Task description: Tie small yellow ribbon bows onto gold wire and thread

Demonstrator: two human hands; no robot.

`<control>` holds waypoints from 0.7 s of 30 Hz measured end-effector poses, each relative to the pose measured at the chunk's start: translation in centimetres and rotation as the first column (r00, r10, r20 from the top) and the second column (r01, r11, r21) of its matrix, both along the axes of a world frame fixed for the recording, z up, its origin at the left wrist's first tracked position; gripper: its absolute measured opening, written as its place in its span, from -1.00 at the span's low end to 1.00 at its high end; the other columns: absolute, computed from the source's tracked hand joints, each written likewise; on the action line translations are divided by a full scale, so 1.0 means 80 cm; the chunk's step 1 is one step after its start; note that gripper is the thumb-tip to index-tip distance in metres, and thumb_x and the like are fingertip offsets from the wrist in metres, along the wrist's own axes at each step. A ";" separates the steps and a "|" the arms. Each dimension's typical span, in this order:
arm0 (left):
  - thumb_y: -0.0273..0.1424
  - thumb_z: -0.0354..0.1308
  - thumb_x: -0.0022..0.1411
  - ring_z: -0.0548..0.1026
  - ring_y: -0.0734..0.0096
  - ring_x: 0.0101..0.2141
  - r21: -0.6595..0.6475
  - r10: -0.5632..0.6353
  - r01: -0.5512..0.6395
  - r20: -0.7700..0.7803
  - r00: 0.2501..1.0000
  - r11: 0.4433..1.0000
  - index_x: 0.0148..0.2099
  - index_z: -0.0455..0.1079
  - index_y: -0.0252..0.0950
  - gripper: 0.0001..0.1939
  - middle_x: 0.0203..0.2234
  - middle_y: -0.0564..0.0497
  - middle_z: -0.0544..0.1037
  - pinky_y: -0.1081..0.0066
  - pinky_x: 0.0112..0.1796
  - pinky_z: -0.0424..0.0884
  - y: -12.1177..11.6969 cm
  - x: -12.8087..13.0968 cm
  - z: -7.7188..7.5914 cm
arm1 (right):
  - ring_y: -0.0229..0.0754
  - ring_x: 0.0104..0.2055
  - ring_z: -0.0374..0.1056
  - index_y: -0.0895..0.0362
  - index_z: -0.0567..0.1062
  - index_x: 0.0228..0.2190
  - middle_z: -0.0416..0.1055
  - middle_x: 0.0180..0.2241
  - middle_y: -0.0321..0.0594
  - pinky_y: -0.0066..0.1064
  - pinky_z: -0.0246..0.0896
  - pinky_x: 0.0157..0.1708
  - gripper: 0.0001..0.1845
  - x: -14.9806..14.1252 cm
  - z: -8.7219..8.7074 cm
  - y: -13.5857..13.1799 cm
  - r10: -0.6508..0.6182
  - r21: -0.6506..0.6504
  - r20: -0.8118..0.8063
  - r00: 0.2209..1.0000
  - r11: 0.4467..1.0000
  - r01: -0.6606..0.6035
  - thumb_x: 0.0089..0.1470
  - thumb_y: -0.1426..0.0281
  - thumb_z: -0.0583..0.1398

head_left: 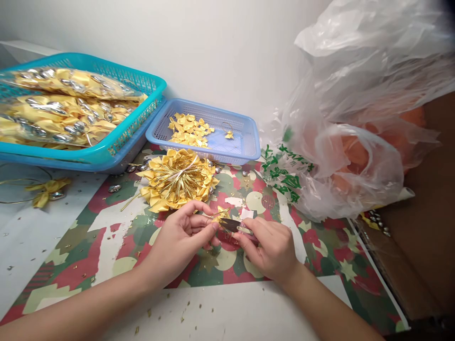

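Gold flecks (149,312) litter the pale near edge of the desk (199,327), in front of the bow bundle (179,182). Beyond them, over a patterned sheet (220,272), the left hand (186,232) sits just in front of the bundle and the right hand (270,244) to its front right, the two near each other but apart. The left pinches a yellow bow (221,214) between thumb and fingers, probably to steady so small a piece; the right is clamped around the handle of dark-bladed scissors (230,224), aimed leftward at the bow, presumably for fine control. Whether the tip touches is too small to tell. The bow lies at the left fingertips, between the hands, beside the bundle's front right. The bundle's gold cords meet under a pale tie, likely so that its bows stay gathered. Left of it lies a looped bow (48,192). Behind the bundle, a small blue basket (220,140) holds loose bows, perhaps for easy reach; behind and left, a teal basket (85,154) bears clear packs (60,113), while crumpled plastic (373,47) rises well to the right
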State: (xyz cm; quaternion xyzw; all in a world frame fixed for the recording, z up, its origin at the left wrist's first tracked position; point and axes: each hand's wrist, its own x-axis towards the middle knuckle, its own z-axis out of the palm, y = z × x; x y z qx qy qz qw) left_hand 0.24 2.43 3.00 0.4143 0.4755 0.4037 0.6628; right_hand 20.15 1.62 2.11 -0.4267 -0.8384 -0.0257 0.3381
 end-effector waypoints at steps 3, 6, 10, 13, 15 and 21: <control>-0.37 0.29 0.15 0.54 0.47 -0.56 -0.001 0.000 0.000 -0.009 1.000 1.000 -0.25 0.25 -0.23 -0.76 -0.60 0.14 0.57 0.54 -0.52 0.41 -0.001 0.000 0.001 | -0.33 -0.64 0.17 0.20 0.49 -0.37 0.31 -0.65 -0.36 -0.43 -0.02 -0.60 -0.73 -0.002 -0.003 -0.001 -0.002 -0.009 0.001 1.000 1.000 0.002 0.28 0.31 0.12; -0.37 0.29 0.15 0.54 0.48 -0.56 0.006 -0.004 0.004 -0.007 1.000 1.000 -0.25 0.25 -0.22 -0.76 -0.60 0.16 0.57 0.55 -0.52 0.41 -0.002 0.001 0.001 | -0.32 -0.63 0.17 0.22 0.50 -0.37 0.32 -0.65 -0.35 -0.42 -0.02 -0.59 -0.73 -0.002 -0.004 -0.002 0.009 -0.006 -0.001 1.000 1.000 -0.009 0.29 0.32 0.12; -0.38 0.26 0.20 0.54 0.50 -0.53 0.023 -0.011 0.011 -0.011 1.000 1.000 -0.24 0.26 -0.22 -0.80 -0.59 0.16 0.57 0.57 -0.51 0.39 -0.003 0.001 -0.001 | -0.32 -0.63 0.18 0.21 0.50 -0.38 0.32 -0.66 -0.34 -0.42 -0.04 -0.59 -0.72 -0.002 -0.005 -0.002 -0.001 -0.002 0.000 1.000 1.000 0.001 0.29 0.33 0.10; -0.38 0.25 0.21 0.54 0.50 -0.52 0.035 -0.013 0.013 -0.017 1.000 0.999 -0.25 0.26 -0.22 -0.81 -0.58 0.16 0.56 0.56 -0.50 0.39 -0.005 0.000 -0.002 | -0.33 -0.64 0.17 0.20 0.50 -0.40 0.32 -0.66 -0.35 -0.42 -0.05 -0.60 -0.71 -0.002 -0.005 -0.003 -0.008 -0.003 0.012 1.000 1.000 0.008 0.30 0.34 0.10; -0.38 0.26 0.21 0.53 0.51 -0.52 0.042 -0.011 0.012 -0.016 1.000 0.999 -0.25 0.27 -0.22 -0.82 -0.59 0.16 0.56 0.57 -0.50 0.39 -0.005 0.000 -0.002 | -0.33 -0.65 0.16 0.20 0.50 -0.41 0.32 -0.66 -0.35 -0.41 -0.07 -0.60 -0.71 -0.002 -0.004 -0.002 -0.006 -0.002 0.014 1.000 1.000 0.006 0.29 0.35 0.10; -0.37 0.27 0.19 0.53 0.52 -0.54 0.037 -0.009 0.010 -0.011 1.000 0.999 -0.25 0.26 -0.22 -0.80 -0.58 0.16 0.57 0.57 -0.49 0.40 -0.005 0.000 -0.001 | -0.33 -0.64 0.16 0.19 0.49 -0.42 0.34 -0.65 -0.34 -0.42 -0.06 -0.59 -0.70 0.000 0.000 0.000 -0.005 -0.004 -0.012 1.000 1.000 0.005 0.29 0.33 0.10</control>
